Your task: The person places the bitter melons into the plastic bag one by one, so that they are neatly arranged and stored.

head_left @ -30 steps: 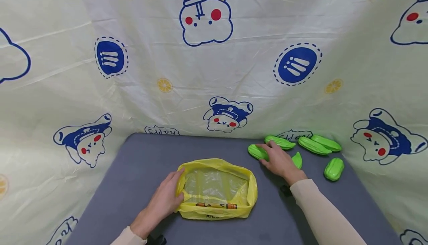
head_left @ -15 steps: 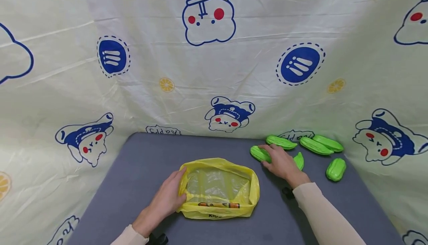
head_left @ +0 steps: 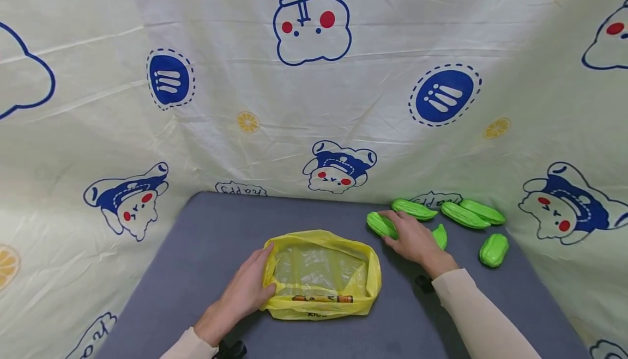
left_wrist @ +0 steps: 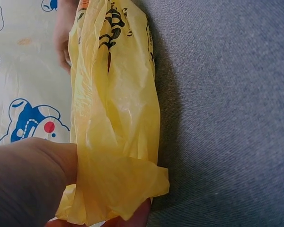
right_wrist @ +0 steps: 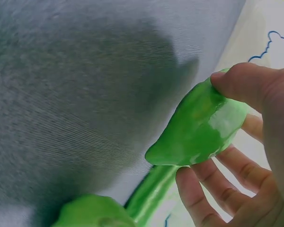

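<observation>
One glossy, bright-green, ridged, elongated piece (head_left: pixel 379 224) in the person's right hand (head_left: pixel 414 242): from my remote feed I see the thumb on one side, fingers curled on the other, holding it, pointed tip outward in the right wrist view. Location: right of centre, toward the far edge of the dark blue-grey surface (head_left: pixel 221 239). Can't tell if it's clear of the surface.

Left hand (head_left: pixel 247 280) holds the left end of a thin, crumpled yellow plastic bag (head_left: pixel 338 311), mouth up, dark and orange print on the front; I lose some of those fingers behind plastic. Bag sits mid-surface, between left and right edges.

Other pieces I count: second green piece (head_left: pixel 414 209) at the far edge, near the right hand; third green piece (head_left: pixel 440 237), partly hidden by that hand; fourth green piece (head_left: pixel 463 215) in front of fifth green piece (head_left: pixel 485 212), far right corner; stubby sixth green piece (head_left: pixel 493 250) by the right edge. White bear-print sheet (head_left: pixel 373 97) behind the far edge.
</observation>
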{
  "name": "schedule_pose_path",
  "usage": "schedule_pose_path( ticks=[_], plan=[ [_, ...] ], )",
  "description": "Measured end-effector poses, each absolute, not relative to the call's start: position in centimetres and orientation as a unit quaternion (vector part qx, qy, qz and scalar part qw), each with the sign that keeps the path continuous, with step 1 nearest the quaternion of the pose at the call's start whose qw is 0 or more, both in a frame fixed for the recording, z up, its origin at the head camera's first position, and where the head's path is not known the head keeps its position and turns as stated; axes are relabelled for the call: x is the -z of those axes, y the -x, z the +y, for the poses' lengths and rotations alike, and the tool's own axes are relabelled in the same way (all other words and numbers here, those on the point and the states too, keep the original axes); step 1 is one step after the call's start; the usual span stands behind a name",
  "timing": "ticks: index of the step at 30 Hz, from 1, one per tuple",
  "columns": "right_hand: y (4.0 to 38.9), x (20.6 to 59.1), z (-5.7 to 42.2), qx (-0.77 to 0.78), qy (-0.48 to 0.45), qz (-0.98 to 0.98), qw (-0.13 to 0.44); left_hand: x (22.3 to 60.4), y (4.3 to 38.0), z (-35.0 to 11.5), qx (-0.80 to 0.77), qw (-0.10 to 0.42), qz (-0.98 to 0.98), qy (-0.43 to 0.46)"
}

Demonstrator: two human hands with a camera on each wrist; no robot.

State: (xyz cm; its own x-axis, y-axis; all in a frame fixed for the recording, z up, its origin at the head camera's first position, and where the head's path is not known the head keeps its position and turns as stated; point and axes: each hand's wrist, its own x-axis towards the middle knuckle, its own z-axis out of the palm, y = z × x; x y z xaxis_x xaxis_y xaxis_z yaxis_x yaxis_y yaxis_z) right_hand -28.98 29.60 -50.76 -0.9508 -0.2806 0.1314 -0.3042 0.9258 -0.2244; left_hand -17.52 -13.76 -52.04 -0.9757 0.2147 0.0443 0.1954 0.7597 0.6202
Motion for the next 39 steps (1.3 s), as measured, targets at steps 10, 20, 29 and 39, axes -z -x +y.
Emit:
schedule_pose_path(
  ticks=[10, 20, 29, 39],
  plan=[
    [27.7, 49.1, 28.6, -0.13, -0.149, -0.979, 0.055, 52.0, 17.6, -13.9, -0.31, 0.009, 0.944, -0.11],
    [26.4, 47.8, 27.2, -0.135, -0.151, -0.977, 0.067, 52.1, 17.5, -13.9, -0.31, 0.02, 0.945, -0.107],
    [25.2, 46.2, 26.6, -0.138, -0.145, -0.977, 0.07, 51.9, 17.7, -13.5, -0.303, 0.017, 0.946, -0.117],
    [24.3, 45.5, 24.9, -0.148, -0.156, -0.974, 0.069, 52.0, 17.4, -13.6, -0.308, 0.02, 0.944, -0.114]
  ],
)
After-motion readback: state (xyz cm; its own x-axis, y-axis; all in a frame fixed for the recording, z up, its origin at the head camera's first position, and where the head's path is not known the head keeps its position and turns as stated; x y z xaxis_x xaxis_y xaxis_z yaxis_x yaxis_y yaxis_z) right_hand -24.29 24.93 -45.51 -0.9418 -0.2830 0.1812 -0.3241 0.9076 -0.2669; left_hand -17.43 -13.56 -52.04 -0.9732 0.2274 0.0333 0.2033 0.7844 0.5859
